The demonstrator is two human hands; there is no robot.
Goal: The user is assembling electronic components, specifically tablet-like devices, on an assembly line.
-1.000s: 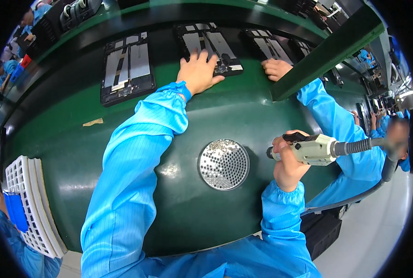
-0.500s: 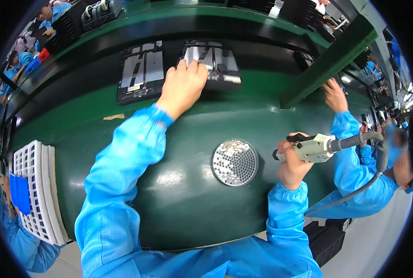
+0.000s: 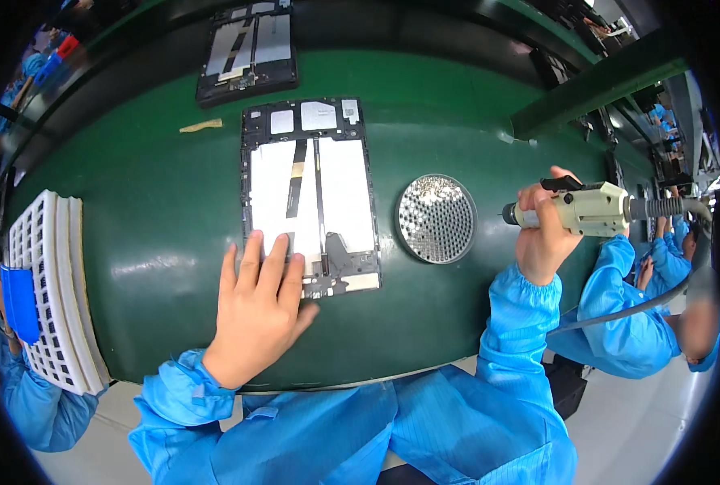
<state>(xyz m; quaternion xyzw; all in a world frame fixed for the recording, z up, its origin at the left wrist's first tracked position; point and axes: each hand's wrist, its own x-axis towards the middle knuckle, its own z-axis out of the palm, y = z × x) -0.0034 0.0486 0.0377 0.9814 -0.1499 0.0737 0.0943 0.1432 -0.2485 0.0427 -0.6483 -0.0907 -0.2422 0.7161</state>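
Observation:
An opened tablet [image 3: 348, 186] lies on the green bench in front of me, its white battery packs and dark ribbon cable facing up. On its near left corner rests my left hand [image 3: 256, 323], fingers spread flat and gripping nothing. My right hand [image 3: 547, 234] is wrapped round a cream electric screwdriver [image 3: 593, 208], whose tip points left, held over the bench. Between the screwdriver and the tablet sits a round dish [image 3: 437, 220] with many small holes, filled in part with tiny shiny pieces, probably screws.
Another opened tablet [image 3: 275, 48] lies at the back. White grid trays [image 3: 44, 299] with a blue piece [image 3: 20, 303] stand at the left. A tan strip [image 3: 200, 126] lies on the bench. A green post [image 3: 594, 89] rises at the right, near a co-worker's blue sleeve [image 3: 606, 283].
My left hand has drawn one tablet from the back toward me and its fingers have spread. The screwdriver stays in my right hand. The view has tilted down.

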